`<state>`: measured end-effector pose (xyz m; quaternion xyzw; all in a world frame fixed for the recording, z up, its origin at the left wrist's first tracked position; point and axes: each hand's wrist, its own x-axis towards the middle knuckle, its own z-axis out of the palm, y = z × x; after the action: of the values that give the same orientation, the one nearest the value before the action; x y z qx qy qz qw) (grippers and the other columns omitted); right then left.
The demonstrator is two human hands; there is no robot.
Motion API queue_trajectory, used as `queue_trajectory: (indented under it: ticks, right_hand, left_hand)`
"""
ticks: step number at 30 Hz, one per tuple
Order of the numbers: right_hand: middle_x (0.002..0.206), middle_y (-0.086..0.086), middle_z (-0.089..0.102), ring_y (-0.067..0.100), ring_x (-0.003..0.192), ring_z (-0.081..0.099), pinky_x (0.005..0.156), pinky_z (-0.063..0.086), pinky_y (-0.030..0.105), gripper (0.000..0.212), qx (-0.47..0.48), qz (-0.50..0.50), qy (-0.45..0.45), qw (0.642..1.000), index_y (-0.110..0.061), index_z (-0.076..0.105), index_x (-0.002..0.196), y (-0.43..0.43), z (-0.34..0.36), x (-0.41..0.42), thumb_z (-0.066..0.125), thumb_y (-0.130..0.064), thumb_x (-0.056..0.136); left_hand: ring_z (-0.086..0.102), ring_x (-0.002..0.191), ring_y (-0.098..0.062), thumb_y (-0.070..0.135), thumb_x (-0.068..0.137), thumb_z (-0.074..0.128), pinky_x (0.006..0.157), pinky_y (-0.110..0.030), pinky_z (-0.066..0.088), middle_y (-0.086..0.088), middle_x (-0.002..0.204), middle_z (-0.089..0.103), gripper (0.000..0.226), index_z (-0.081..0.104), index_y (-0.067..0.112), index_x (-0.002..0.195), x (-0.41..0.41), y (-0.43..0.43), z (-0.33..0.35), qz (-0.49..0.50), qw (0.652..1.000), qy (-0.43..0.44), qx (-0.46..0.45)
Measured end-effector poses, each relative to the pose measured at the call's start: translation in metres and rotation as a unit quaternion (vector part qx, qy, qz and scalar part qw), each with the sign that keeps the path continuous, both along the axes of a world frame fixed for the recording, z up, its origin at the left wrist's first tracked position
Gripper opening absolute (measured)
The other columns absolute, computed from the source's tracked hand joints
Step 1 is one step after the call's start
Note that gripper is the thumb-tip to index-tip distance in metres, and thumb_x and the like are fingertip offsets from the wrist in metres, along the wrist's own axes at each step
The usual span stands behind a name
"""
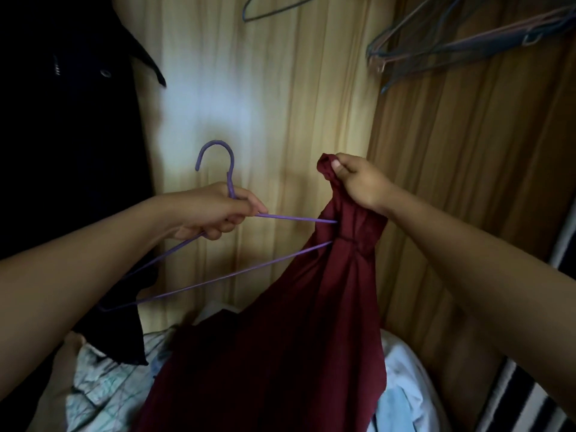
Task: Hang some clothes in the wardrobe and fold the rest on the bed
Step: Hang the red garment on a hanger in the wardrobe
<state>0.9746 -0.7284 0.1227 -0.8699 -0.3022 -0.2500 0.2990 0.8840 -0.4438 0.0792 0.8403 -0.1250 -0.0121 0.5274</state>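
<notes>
A purple wire hanger (218, 277) is held at its neck, just below the hook, by my left hand (215, 213). Its right end goes into a dark red garment (296, 322) that hangs down in front of me. My right hand (358, 182) pinches the bunched top of that red garment and holds it up. The hanger's right tip is hidden inside the cloth. Behind both hands is the wooden back wall of the wardrobe (280, 104).
A black coat (71, 135) hangs at the left. Several empty wire hangers (467, 45) hang at the top right, and one more hanger (274, 7) at top centre. Light-coloured clothes (103, 385) lie piled on the wardrobe floor. A striped cloth (530, 400) shows at the lower right.
</notes>
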Motion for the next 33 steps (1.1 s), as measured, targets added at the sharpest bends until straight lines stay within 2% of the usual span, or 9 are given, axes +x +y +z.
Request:
queue_trajectory:
  ticks: [4,7,9,11,15,20,26,31,33]
  right_hand:
    - [0.070,-0.005,0.052,0.005,0.061,0.048,0.064,0.040,0.026,0.037,0.125,-0.017,0.085,0.988,-0.015,0.056,0.081,-0.019,0.002,-0.006,0.038,-0.030,0.110]
    - [0.078,0.002,0.055,0.011,0.066,0.049,0.058,0.037,0.024,0.037,0.178,-0.047,0.101,0.978,-0.010,0.059,0.087,-0.030,0.001,-0.006,0.037,-0.030,0.110]
    - [0.082,0.004,0.056,0.017,0.075,0.051,0.066,0.036,0.028,0.037,0.145,-0.082,0.071,0.983,-0.007,0.060,0.089,-0.035,-0.001,-0.008,0.038,-0.029,0.110]
    - [0.083,0.007,0.060,0.024,0.080,0.055,0.070,0.036,0.031,0.038,0.043,-0.133,0.010,0.990,-0.008,0.058,0.086,-0.040,-0.004,-0.011,0.039,-0.032,0.109]
    - [0.078,0.005,0.061,0.026,0.075,0.056,0.068,0.043,0.037,0.044,-0.061,-0.178,-0.032,0.982,-0.019,0.055,0.078,-0.041,-0.008,-0.021,0.040,-0.050,0.105]
    - [0.073,-0.005,0.059,0.013,0.072,0.054,0.062,0.038,0.029,0.032,-0.080,-0.096,0.017,0.992,-0.019,0.062,0.080,-0.030,-0.010,-0.035,0.055,-0.040,0.102]
    - [0.087,0.013,0.072,0.012,0.077,0.061,0.076,0.049,0.029,0.029,-0.033,-0.014,0.091,0.995,-0.004,0.070,0.088,-0.012,-0.017,-0.053,0.060,-0.029,0.101]
    - [0.082,0.009,0.066,0.016,0.076,0.058,0.073,0.049,0.031,0.028,0.039,0.041,0.160,0.986,0.004,0.070,0.094,0.002,-0.022,-0.065,0.061,-0.022,0.101]
    - [0.083,0.010,0.066,0.018,0.076,0.059,0.072,0.049,0.031,0.025,0.076,0.084,0.199,0.973,0.004,0.071,0.096,0.011,-0.026,-0.071,0.061,-0.019,0.101]
  left_hand:
    - [0.021,0.046,-0.007,0.021,0.099,0.059,0.040,-0.013,0.018,0.006,0.059,0.033,0.018,0.077,0.023,0.101,-0.008,0.012,0.003,0.007,1.000,0.005,-0.018]
    - [0.020,0.046,-0.007,0.020,0.099,0.058,0.040,-0.012,0.018,0.005,0.060,0.031,0.019,0.077,0.021,0.101,-0.013,0.014,0.001,0.006,1.000,0.010,-0.023]
    - [0.019,0.045,-0.007,0.020,0.099,0.058,0.040,-0.012,0.018,0.005,0.061,0.029,0.020,0.077,0.021,0.100,-0.016,0.014,0.002,-0.001,1.000,0.012,-0.022]
    - [0.018,0.045,-0.007,0.020,0.099,0.058,0.040,-0.011,0.019,0.005,0.061,0.027,0.019,0.077,0.022,0.100,-0.019,0.015,0.007,-0.013,0.999,0.014,-0.026]
    - [0.017,0.045,-0.006,0.020,0.098,0.058,0.041,-0.010,0.018,0.006,0.060,0.024,0.019,0.077,0.023,0.099,-0.022,0.010,0.014,-0.035,0.999,0.022,-0.030]
    - [0.018,0.044,-0.005,0.017,0.099,0.057,0.038,-0.011,0.018,0.005,0.060,0.026,0.020,0.077,0.022,0.101,-0.024,-0.010,0.013,-0.042,0.998,0.040,-0.030]
    - [0.022,0.042,-0.005,0.014,0.102,0.054,0.035,-0.013,0.019,0.004,0.058,0.033,0.021,0.070,0.013,0.116,-0.021,-0.040,0.000,-0.021,0.998,0.052,-0.030]
    - [0.022,0.041,-0.003,0.011,0.101,0.054,0.033,-0.013,0.018,0.005,0.058,0.034,0.030,0.057,0.022,0.128,-0.016,-0.063,-0.020,-0.024,0.994,0.108,-0.027]
    - [0.022,0.042,-0.003,0.015,0.099,0.057,0.032,-0.012,0.017,0.006,0.058,0.033,0.022,0.055,0.024,0.119,-0.015,-0.070,-0.026,-0.035,0.991,0.125,-0.022]
